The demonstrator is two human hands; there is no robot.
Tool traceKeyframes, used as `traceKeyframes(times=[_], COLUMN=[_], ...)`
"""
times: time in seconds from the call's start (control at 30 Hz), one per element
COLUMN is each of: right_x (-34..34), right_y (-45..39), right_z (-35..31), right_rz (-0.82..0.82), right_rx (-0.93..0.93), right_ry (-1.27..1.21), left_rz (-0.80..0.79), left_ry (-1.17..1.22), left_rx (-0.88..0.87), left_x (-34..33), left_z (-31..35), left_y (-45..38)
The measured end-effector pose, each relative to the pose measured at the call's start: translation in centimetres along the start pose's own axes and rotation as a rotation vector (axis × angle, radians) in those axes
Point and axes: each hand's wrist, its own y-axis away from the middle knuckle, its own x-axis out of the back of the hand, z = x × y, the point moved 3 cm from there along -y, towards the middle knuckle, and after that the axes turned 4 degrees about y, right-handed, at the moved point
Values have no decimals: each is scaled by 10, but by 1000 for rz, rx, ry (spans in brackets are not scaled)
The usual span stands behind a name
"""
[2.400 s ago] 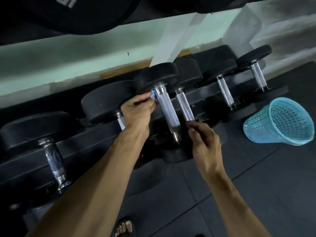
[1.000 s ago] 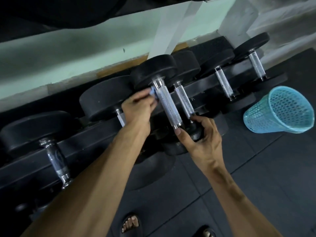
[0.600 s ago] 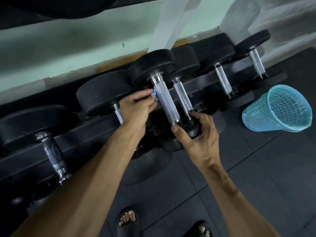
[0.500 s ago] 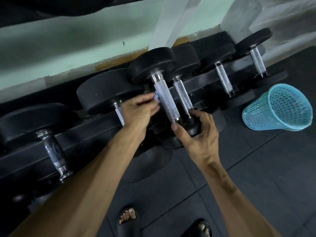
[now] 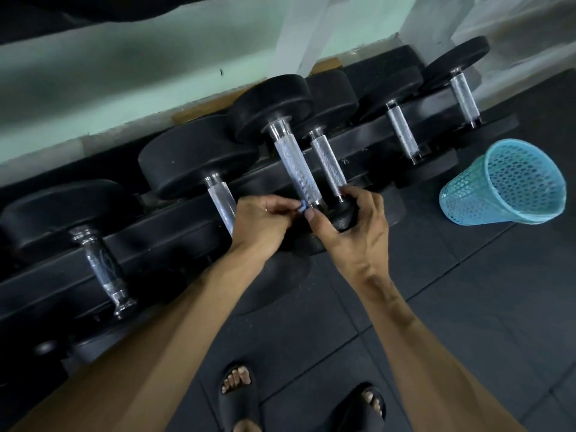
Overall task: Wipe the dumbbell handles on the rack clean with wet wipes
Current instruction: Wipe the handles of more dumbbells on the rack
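while the left hand [image 5: 261,221] pinches a blue wipe [image 5: 302,207] at the handle [image 5: 297,169] base, the right hand [image 5: 352,226] grip clasps the lower dumbbell head [image 5: 341,218].

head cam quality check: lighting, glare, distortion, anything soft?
Head view: dim, uneven light; the rack and black dumbbell heads merge into shadow on the left. Bright glare on the knurled handle being wiped. Wide-angle bend curves the wall line and tilts the blue basket. Top-left corner is smeared. The blue wipe in the left hand is tiny, detail lost; right hand sharp.
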Motion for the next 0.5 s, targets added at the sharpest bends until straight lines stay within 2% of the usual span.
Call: traceKeyframes(times=[0.07,0.2,0.23,0.33,0.37,0.43,0.5], right_x=[1,2,1,1,1,1,1], right_y=[0,-1,-1,-1,-1,-1,-2], right_z=[-1,2,3,4,3,4,4], right_rz=[-16,-41,-35,-19,-26,-33,-34], right_rx=[-9,-24,-18,-12,-18,-13,-15], right_ry=[1,6,5,-13,-19,-21,-23], left_rz=[36,185,176,79,63,93,179], left_ry=[27,347,332,27,-11,66,262], left_rx=[-17,5,16,82,84,54,35], left_x=[0,4,3,-2,-3,-3,0], left_z=[4,17,15,2,-1,3,13], left_y=[0,-14,-15,-1,3,1,-8])
